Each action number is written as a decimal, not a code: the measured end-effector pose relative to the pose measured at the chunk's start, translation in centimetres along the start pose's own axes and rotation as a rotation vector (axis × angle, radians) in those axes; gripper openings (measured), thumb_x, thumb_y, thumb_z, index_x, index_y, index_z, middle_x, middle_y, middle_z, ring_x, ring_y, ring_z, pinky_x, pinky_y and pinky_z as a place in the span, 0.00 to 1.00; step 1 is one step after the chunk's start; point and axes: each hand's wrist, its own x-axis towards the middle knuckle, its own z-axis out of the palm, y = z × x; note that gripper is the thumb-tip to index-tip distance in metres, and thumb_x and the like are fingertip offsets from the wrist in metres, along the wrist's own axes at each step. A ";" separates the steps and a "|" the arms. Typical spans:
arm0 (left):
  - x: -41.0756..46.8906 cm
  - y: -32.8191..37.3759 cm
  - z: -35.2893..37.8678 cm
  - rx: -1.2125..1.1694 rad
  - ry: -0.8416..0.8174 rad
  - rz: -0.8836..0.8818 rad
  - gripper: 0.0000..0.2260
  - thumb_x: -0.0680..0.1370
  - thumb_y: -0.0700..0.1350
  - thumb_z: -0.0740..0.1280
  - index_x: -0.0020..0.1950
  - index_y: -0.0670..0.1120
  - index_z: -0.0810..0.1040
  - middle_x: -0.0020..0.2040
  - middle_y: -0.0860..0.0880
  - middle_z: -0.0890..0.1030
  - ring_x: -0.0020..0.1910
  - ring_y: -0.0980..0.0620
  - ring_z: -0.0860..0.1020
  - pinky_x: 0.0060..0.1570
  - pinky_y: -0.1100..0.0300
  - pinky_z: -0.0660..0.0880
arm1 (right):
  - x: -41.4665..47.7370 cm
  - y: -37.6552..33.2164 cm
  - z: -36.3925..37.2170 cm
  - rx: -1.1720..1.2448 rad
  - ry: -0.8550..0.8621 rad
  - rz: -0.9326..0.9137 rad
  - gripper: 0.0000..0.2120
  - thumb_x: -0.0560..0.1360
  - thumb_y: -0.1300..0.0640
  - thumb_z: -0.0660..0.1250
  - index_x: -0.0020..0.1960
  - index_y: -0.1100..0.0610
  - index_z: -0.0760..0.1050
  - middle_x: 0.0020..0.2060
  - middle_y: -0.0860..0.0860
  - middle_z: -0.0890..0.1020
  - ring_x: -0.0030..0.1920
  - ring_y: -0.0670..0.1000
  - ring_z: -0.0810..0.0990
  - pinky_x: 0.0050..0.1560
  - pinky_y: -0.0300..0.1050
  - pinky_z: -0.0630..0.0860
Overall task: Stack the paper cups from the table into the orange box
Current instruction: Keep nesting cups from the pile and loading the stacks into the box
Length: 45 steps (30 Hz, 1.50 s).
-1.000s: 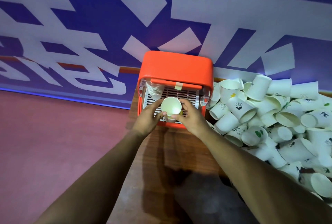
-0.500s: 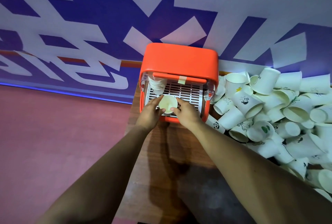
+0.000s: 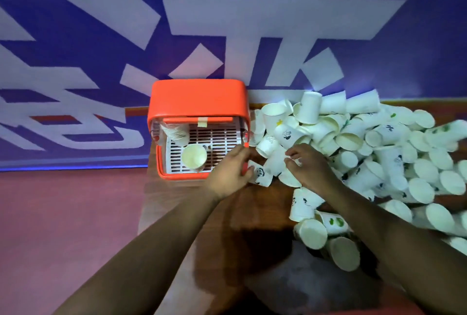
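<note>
My left hand (image 3: 228,173), fingers relaxed, touches 1 white panda-printed paper cup (image 3: 261,175); my right hand (image 3: 312,170) curls, grip unclear.

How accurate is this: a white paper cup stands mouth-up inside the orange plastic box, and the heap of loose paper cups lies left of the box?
One slip: the head view shows the heap of loose white paper cups lying right of the orange plastic box, not left. The white paper cup does stand mouth-up inside the box.
</note>
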 end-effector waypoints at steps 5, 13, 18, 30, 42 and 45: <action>7.5 3.4 3.9 0.140 -0.022 0.027 0.31 0.70 0.28 0.63 0.73 0.40 0.68 0.71 0.39 0.68 0.68 0.40 0.70 0.66 0.50 0.70 | 0.4 5.7 -4.6 -0.074 0.110 0.187 0.25 0.72 0.51 0.73 0.66 0.57 0.73 0.61 0.56 0.73 0.62 0.55 0.74 0.62 0.48 0.71; 12.3 2.1 7.7 0.376 -0.220 0.089 0.33 0.77 0.32 0.63 0.80 0.47 0.57 0.80 0.41 0.55 0.79 0.41 0.54 0.77 0.53 0.55 | 0.2 11.5 -2.5 -0.274 -0.161 0.090 0.38 0.72 0.56 0.72 0.77 0.56 0.57 0.74 0.58 0.61 0.74 0.59 0.61 0.73 0.52 0.63; 12.7 2.0 9.1 0.358 -0.193 0.117 0.35 0.67 0.37 0.76 0.74 0.42 0.70 0.70 0.36 0.72 0.67 0.35 0.72 0.66 0.46 0.72 | 1.0 13.0 -1.6 -0.290 -0.187 0.018 0.34 0.72 0.63 0.68 0.76 0.52 0.63 0.71 0.55 0.67 0.71 0.58 0.66 0.70 0.52 0.65; 7.5 4.3 5.9 -0.221 0.152 -0.158 0.31 0.72 0.49 0.77 0.70 0.54 0.67 0.64 0.59 0.75 0.63 0.59 0.75 0.61 0.59 0.74 | 0.3 12.1 -3.2 -0.162 0.106 -0.096 0.26 0.67 0.44 0.73 0.58 0.56 0.71 0.51 0.51 0.79 0.52 0.54 0.77 0.50 0.51 0.74; -5.1 -0.5 -0.8 -0.523 0.423 -0.373 0.33 0.71 0.42 0.77 0.71 0.55 0.66 0.64 0.59 0.76 0.64 0.60 0.75 0.61 0.63 0.75 | -1.8 1.4 -0.4 0.886 -0.173 0.551 0.13 0.74 0.54 0.69 0.57 0.55 0.76 0.55 0.55 0.81 0.53 0.54 0.82 0.53 0.55 0.81; -6.5 -2.1 -3.2 -0.566 0.529 -0.397 0.33 0.70 0.43 0.77 0.72 0.49 0.68 0.68 0.49 0.75 0.67 0.52 0.75 0.63 0.56 0.75 | -2.6 -0.5 1.3 1.001 -0.331 0.637 0.14 0.74 0.57 0.67 0.59 0.55 0.76 0.54 0.57 0.83 0.55 0.57 0.83 0.58 0.60 0.78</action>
